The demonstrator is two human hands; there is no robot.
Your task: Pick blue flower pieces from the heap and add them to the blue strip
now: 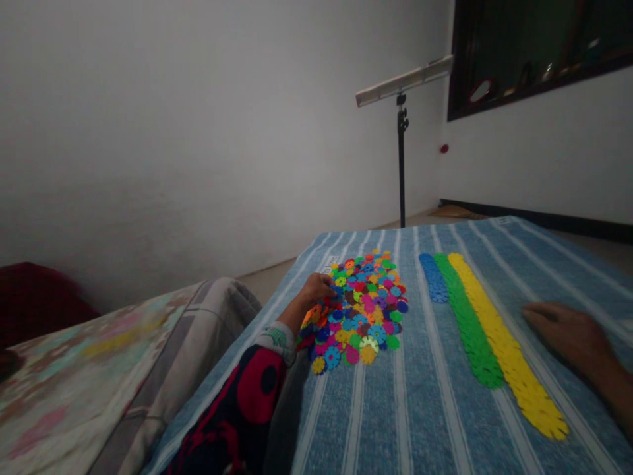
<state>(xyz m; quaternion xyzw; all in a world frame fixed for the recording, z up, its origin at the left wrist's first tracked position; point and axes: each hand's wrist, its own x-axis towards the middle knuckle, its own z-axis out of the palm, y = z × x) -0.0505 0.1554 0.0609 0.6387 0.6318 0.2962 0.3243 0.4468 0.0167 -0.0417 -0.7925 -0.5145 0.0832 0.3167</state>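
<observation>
In the head view, the discs (368,303) lay heaped on the worktop (410,429), the left hand (319,288) at the heap's left edge, fingers bent down; whether it pinched one, I could not tell. The right hand (568,330), blurred, was beside the yellow row (509,349), its grip unclear. Discs seemed light, stiff, slick, best taken by their notched rims.
</observation>
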